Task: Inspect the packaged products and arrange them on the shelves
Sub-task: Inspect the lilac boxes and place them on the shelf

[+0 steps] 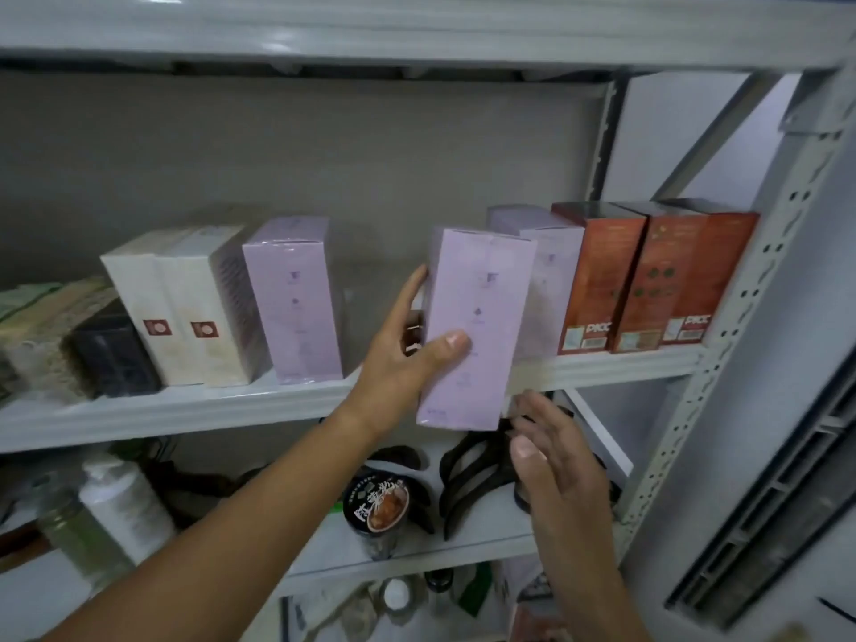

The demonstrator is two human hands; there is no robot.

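Held box: I see the lilac box in the air at the near edge of the middle shelf, slightly tilted, with its lower end below the lip.
Left hand: the left hand grips it, thumb on the front face and fingers round the left side.
Right hand: the right hand is just under the box, fingers straight and a little apart, holding nothing. I cannot tell whether it touches the box.
Done: a left lilac box, a right lilac box, white boxes and red boxes stand shelved.
Left: I judge this box not yet placed; the gap between the lilac pair looks like its slot.
In the way: the box must clear the shelf lip, and the right lilac box sits close.
Around: a printed jar and a white bottle stand on the shelf below.
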